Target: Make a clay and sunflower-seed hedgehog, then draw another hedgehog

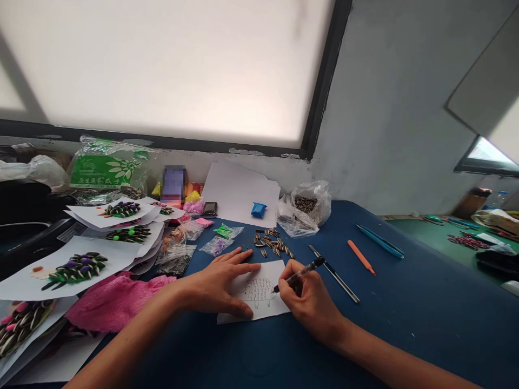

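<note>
A small sheet of white paper [231, 317] lies on the blue tabletop, bearing a line drawing of a rounded body with short legs, filled with rows of small marks. My left hand [221, 278] rests with fingers spread over the paper's left side. In my right hand [310, 297] a black pen [302, 272] is gripped, its tip at the right end of the drawing. Just beyond the paper lies a loose heap of striped sunflower seeds [275, 243]. A metal-bladed craft knife [334, 274] lies to the right of my right hand.
Finished seed-and-clay pictures [77, 267] are stacked at left, near a pink cloth [117, 302]. Bags of clay [219, 246], blank sheets [239, 189], a blue clay packet [258, 209] and a seed bag [306, 205] stand behind. An orange marker [361, 257] and blue tweezers [379, 240] lie at right.
</note>
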Available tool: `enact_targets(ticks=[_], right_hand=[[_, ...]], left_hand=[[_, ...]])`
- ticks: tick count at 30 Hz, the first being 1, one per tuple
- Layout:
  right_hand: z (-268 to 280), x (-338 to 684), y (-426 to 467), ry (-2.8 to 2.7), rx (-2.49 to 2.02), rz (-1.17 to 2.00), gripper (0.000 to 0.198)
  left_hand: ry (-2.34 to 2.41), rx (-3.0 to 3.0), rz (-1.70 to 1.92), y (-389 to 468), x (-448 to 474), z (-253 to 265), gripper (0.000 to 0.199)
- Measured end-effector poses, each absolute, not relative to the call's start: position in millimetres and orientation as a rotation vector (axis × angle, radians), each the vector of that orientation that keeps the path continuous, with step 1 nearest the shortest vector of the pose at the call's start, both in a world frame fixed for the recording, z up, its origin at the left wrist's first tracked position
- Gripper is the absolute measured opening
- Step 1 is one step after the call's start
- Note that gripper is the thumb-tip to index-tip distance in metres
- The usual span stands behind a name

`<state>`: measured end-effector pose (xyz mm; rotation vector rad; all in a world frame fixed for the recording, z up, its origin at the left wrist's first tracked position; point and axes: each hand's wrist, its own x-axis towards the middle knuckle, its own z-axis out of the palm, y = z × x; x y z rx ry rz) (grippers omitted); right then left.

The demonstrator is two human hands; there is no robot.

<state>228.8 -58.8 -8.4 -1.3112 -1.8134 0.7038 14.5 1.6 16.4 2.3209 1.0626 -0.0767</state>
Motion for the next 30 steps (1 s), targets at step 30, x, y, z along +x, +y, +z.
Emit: enact_targets(ticks=[30], right_hand=[[-9.5,227.5,-59.5,-1.852,-1.295,0.717,0.012]], left_hand=[[1.023,2.329,-0.030,3.2,12.2,12.8,0.095]])
